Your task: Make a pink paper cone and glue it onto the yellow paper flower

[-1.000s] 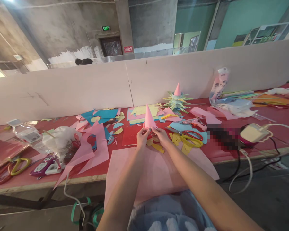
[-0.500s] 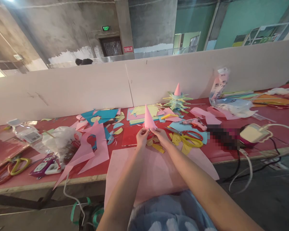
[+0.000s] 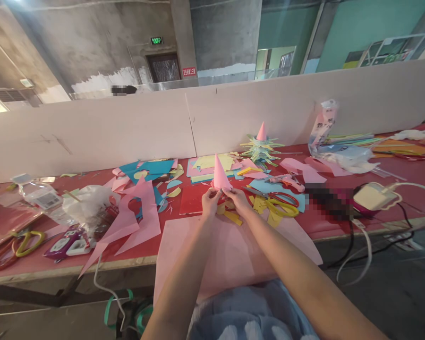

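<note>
A small pink paper cone [image 3: 219, 174] stands point up above the red table [image 3: 340, 222]. My left hand [image 3: 210, 202] pinches its lower left edge and my right hand [image 3: 238, 199] pinches its lower right edge. Both hands have the fingers closed on the cone's base. A large pink paper sheet [image 3: 230, 255] lies under my forearms and hangs over the table's front edge. Yellow paper scraps [image 3: 232, 217] lie just beneath the hands.
Yellow-handled scissors [image 3: 278, 205] lie right of my hands; another pair [image 3: 17, 245] at far left. A finished paper tree with a pink top [image 3: 261, 144] stands by the beige partition [image 3: 127, 127]. Pink and blue offcuts [image 3: 138, 208], a plastic bag [image 3: 87, 203], a bottle [image 3: 38, 198], cables [image 3: 361, 245].
</note>
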Demonstrator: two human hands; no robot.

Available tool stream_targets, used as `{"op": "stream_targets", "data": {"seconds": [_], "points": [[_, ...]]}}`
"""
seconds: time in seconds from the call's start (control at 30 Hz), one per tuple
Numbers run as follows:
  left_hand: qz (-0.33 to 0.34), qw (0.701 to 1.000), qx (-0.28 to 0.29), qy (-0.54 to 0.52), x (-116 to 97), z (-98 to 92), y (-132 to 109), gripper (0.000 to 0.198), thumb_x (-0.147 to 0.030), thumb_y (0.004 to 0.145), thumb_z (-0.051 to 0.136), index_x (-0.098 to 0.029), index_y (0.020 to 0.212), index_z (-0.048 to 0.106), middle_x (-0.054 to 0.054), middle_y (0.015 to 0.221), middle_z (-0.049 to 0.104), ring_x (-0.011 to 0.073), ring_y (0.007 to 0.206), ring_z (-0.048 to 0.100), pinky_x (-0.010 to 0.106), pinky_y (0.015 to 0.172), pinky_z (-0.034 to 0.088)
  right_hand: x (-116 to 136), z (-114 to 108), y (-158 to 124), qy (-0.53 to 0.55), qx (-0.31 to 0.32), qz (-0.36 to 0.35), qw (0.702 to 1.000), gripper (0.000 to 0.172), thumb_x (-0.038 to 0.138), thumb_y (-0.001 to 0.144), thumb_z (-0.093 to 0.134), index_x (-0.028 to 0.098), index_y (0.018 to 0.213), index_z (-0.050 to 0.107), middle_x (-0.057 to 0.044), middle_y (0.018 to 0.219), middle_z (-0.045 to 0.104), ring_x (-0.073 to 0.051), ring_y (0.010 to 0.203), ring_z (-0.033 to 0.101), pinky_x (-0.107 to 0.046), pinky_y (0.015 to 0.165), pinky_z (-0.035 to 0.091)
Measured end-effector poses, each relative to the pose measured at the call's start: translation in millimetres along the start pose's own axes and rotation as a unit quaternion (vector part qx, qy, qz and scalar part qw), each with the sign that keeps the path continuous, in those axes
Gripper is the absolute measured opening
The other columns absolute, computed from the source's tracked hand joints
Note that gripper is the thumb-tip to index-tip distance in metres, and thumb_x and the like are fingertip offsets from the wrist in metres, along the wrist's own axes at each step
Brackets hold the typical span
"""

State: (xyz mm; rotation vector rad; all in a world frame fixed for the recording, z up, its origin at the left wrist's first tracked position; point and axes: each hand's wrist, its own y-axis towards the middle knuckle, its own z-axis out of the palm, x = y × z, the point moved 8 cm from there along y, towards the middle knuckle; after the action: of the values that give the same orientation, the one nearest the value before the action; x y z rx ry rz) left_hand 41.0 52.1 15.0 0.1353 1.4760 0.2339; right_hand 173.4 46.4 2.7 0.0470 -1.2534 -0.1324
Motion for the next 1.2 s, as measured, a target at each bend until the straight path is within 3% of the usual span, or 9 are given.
{"op": "stream_targets", "data": {"seconds": [0.3,0.53,0.83,1.1,1.2], "points": [[-0.016,0.999,0.005,-0.038,5,-0.1,2,0.026,-0.043,0.065,0.074,-0.018,0.069,0.066,0.0,0.072,0.065,0.0142,0.071,0.063,0.025,0.071,0.051,-5,-1,1,0.017,-0.004,0.01,1.0,0.034,0.048,0.059,0.079,0.018,0.071,0.072,-0.001,0.065,0.066,-0.012,0.056,0.058,-0.024,0.057,0.046],[-0.061,0.989,0.019,-0.131,10,3.4,0,0.039,-0.049,0.059,0.078,-0.016,0.077,0.067,0.001,0.075,0.066,0.0127,0.07,0.063,0.024,0.068,0.05,-5,0,-1,0.025,-0.016,0.019,0.999,0.036,0.046,0.058,0.081,0.017,0.078,0.073,0.001,0.065,0.066,-0.011,0.056,0.056,-0.024,0.055,0.044],[-0.101,0.975,0.002,-0.199,12,3.8,-2,0.039,-0.046,0.053,0.083,-0.016,0.066,0.062,-0.002,0.067,0.063,0.0078,0.065,0.06,0.018,0.064,0.046,-5,2,-1,0.073,0.001,0.047,0.996,0.035,0.046,0.059,0.081,0.02,0.08,0.071,0.001,0.071,0.067,-0.01,0.055,0.056,-0.023,0.053,0.045],[-0.119,0.961,0.014,-0.25,12,9.2,0,0.043,-0.045,0.052,0.084,-0.015,0.057,0.054,-0.007,0.05,0.05,0.0042,0.049,0.051,0.016,0.051,0.04,-4,10,5,0.155,0.049,0.044,0.986,0.039,0.058,0.066,0.073,0.021,0.078,0.068,-0.001,0.078,0.068,-0.014,0.073,0.061,-0.026,0.07,0.047],[-0.12,0.961,0.025,-0.249,12,11.5,0,0.042,-0.046,0.053,0.083,-0.015,0.057,0.056,-0.006,0.052,0.054,0.0041,0.048,0.051,0.017,0.052,0.041,-4,14,4,0.164,0.076,0.05,0.982,0.041,0.059,0.07,0.069,0.02,0.08,0.068,-0.002,0.077,0.067,-0.015,0.073,0.059,-0.027,0.071,0.045]]}}
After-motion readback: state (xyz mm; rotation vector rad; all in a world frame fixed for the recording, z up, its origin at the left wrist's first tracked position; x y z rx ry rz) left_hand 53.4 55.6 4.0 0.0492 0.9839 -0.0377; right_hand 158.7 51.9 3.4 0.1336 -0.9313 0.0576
